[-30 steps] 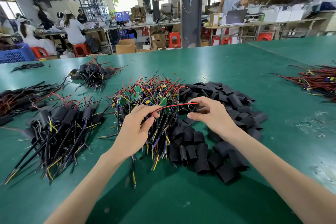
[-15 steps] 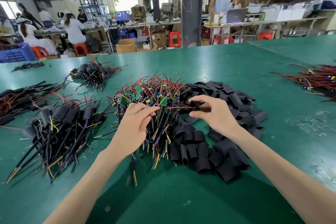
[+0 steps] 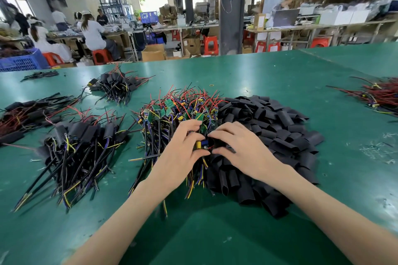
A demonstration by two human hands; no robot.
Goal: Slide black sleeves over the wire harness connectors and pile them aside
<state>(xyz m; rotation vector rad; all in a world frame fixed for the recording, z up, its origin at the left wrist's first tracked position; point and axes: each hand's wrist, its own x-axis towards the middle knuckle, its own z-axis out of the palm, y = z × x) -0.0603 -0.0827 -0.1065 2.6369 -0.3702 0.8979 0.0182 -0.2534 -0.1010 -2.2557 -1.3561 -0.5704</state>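
Left grip (image 3: 181,153) pinches a boxy blue-yellow connector (image 3: 201,144), right grip (image 3: 243,148) a matte black sleeve (image 3: 219,143).

Electronics assembly workshop: wire harnesses (image 3: 178,114) and black sleeves (image 3: 269,118) lay heaped just beyond a worker's fingers (image 3: 187,126) on a green-topped bench (image 3: 258,75). Far beyond the fingers, workers (image 3: 92,32) sat on red plastic stools (image 3: 101,56) at long tables, among cardboard boxes (image 3: 153,52), a blue crate (image 3: 21,60) and steel pillars (image 3: 231,6).

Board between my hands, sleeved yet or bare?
Bare: the board shows yellow and blue parts uncovered in the left hand; the right hand holds a black sleeve beside it.
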